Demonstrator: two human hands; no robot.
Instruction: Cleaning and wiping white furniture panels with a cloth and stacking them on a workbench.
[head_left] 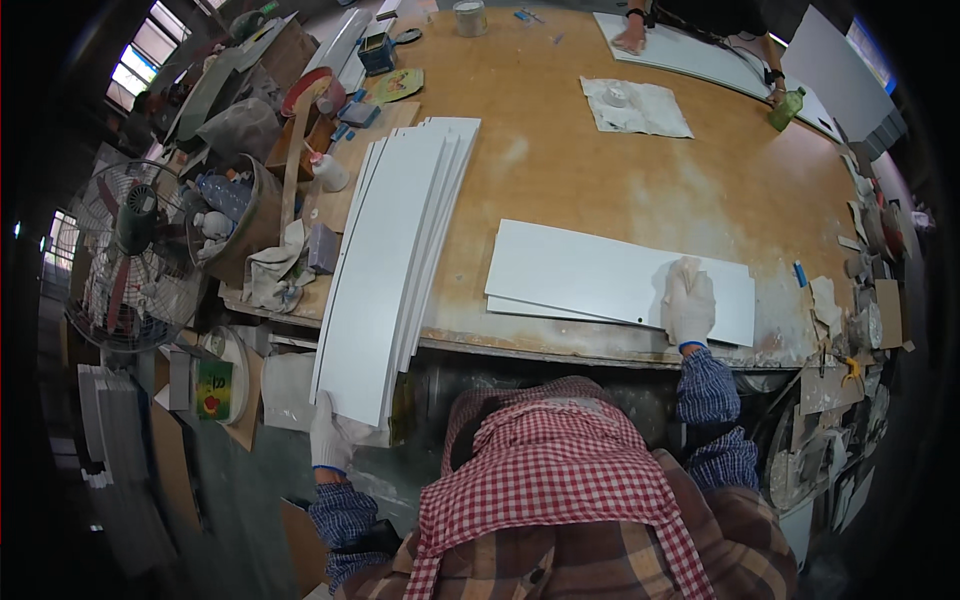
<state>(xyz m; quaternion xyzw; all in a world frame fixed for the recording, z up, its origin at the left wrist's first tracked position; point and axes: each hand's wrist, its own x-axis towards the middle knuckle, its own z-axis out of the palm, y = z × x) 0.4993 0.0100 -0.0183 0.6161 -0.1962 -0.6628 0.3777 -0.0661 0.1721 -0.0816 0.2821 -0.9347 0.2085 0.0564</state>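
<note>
My left hand [334, 436], in a white glove, grips the near end of the top white board [385, 270] of a stack. That stack lies lengthwise at the table's left side, its near end jutting past the front edge. My right hand [690, 308], also gloved, rests closed on another white board [575, 265], which lies crosswise near the front edge. A second board shows beneath it, slightly offset. Something pale may be under my right fingers, but I cannot make it out. A small dark hole shows in the board beside that hand.
Across the wooden table [540, 180], another person's hand [630, 36] rests on a long white panel [690, 58]. A green bottle [787, 108] and a white sheet [637, 108] lie nearby. Left are a fan [135, 250], a bin [255, 225] and a white bottle [328, 172].
</note>
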